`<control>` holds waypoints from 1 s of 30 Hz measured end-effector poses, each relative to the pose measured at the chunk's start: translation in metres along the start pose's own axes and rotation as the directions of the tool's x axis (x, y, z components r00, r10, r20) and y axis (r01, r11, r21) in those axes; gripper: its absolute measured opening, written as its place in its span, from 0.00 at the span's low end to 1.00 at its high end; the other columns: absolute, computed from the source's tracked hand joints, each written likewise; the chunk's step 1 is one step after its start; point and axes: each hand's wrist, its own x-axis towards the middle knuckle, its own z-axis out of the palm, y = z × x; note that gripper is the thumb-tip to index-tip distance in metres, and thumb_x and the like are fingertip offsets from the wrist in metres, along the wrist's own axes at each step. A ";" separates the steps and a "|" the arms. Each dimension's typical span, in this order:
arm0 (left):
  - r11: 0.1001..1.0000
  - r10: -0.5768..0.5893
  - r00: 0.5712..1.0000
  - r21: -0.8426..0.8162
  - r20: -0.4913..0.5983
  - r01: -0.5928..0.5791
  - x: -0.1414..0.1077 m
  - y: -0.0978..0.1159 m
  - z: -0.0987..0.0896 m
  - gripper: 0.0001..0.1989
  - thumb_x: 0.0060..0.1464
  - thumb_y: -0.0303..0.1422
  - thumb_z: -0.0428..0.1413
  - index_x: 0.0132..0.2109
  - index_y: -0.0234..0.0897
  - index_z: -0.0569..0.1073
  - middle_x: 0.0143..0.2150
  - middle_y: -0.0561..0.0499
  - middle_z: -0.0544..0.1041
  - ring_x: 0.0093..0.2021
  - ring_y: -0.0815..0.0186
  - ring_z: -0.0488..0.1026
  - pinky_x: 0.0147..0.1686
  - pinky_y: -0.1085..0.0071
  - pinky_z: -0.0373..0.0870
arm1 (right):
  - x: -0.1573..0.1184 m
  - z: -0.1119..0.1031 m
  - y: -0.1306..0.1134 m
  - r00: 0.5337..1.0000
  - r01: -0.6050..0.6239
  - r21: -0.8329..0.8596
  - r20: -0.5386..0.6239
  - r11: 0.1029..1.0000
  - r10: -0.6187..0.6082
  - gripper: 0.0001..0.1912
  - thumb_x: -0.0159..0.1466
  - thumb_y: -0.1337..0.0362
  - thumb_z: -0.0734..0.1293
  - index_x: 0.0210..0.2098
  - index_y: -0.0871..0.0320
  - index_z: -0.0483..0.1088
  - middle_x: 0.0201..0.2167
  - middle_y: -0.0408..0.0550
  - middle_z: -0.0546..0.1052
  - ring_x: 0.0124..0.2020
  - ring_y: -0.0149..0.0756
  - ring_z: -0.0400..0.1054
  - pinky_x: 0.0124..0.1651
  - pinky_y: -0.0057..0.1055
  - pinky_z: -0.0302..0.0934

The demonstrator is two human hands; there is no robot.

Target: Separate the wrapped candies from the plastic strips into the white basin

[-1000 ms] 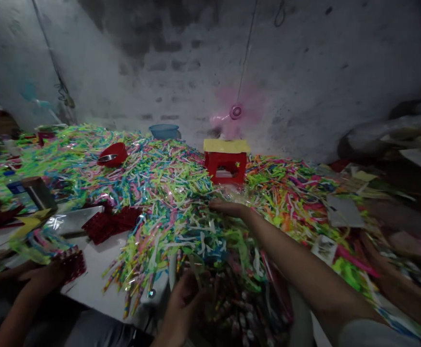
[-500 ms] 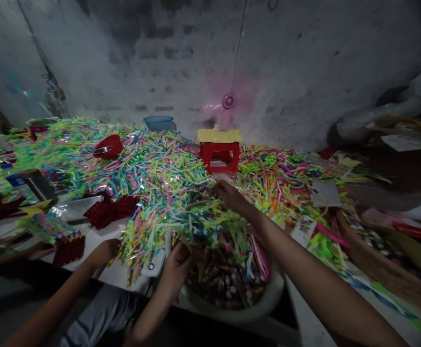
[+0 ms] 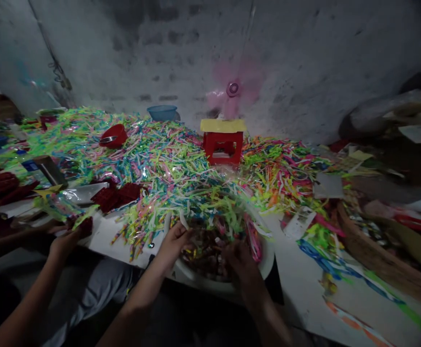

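My left hand [image 3: 174, 242] is at the left rim of a pale round basin [image 3: 196, 278]. Its fingers are pinched together, and a pale plastic strip [image 3: 183, 220] rises from the fingertips. Inside the basin, my right hand [image 3: 242, 265] reaches down with fingers pointing in; shadow and blur hide whether it grips anything. Small brownish pieces with pale ends [image 3: 210, 258] fill the basin's bottom. Yellow-green strips [image 3: 228, 209] hang over its back edge, and a pink packet [image 3: 254, 241] leans at its right side.
A large heap of bright plastic strips [image 3: 167, 154] covers the table's back, with a red stool [image 3: 224, 144], a red bowl [image 3: 113, 137] and a blue bowl [image 3: 162, 113]. At left, a co-worker's hand [image 3: 63, 241] holds a dark red block with strips. A pink fan [image 3: 233, 89] stands behind.
My right hand has come back from the strip heap and down into the basin. My left hand has shifted slightly up, a pale strip now showing at its fingertips. The co-worker's hand moved left.
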 end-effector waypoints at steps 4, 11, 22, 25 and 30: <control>0.996 -0.019 0.999 -0.082 -0.030 0.016 0.003 0.001 0.006 0.24 0.40 0.42 0.67 0.40 0.36 0.68 0.26 0.56 0.72 0.18 0.79 0.58 0.20 0.79 0.62 | 0.002 -0.003 0.014 0.990 0.134 -0.359 0.007 0.924 -0.141 0.19 0.64 0.50 0.63 0.48 0.54 0.67 0.30 0.45 0.74 0.31 0.35 0.69 0.35 0.30 0.64; 0.991 -0.005 0.999 -0.134 -0.054 -0.002 0.002 -0.005 0.019 0.32 0.36 0.36 0.69 0.47 0.39 0.63 0.35 0.51 0.78 0.26 0.71 0.73 0.23 0.79 0.67 | 0.001 0.003 0.019 0.919 0.274 -0.738 0.011 0.617 -0.395 0.15 0.69 0.57 0.54 0.45 0.55 0.69 0.43 0.51 0.75 0.46 0.40 0.69 0.49 0.36 0.63; 0.993 0.038 0.999 -0.112 -0.031 -0.041 0.001 -0.012 0.016 0.33 0.38 0.35 0.69 0.49 0.38 0.61 0.38 0.46 0.81 0.31 0.63 0.78 0.25 0.74 0.72 | 0.001 0.016 0.032 0.837 0.379 -0.852 0.149 0.362 -0.526 0.13 0.69 0.62 0.56 0.45 0.57 0.70 0.41 0.52 0.77 0.43 0.40 0.72 0.44 0.35 0.65; 0.994 0.032 0.999 -0.106 -0.003 -0.033 -0.001 -0.012 0.016 0.33 0.40 0.35 0.68 0.51 0.39 0.61 0.41 0.45 0.80 0.34 0.62 0.78 0.27 0.74 0.73 | 0.001 0.016 0.030 0.837 0.360 -0.859 0.124 0.365 -0.533 0.13 0.69 0.62 0.57 0.44 0.58 0.70 0.40 0.52 0.78 0.42 0.40 0.73 0.44 0.34 0.67; 0.994 0.042 0.999 -0.105 0.007 -0.041 -0.001 -0.012 0.015 0.31 0.40 0.36 0.68 0.49 0.38 0.62 0.40 0.46 0.81 0.33 0.63 0.78 0.28 0.74 0.73 | -0.001 0.016 0.026 0.848 0.346 -0.868 0.127 0.356 -0.515 0.13 0.68 0.62 0.57 0.45 0.59 0.70 0.41 0.53 0.78 0.43 0.41 0.73 0.45 0.37 0.67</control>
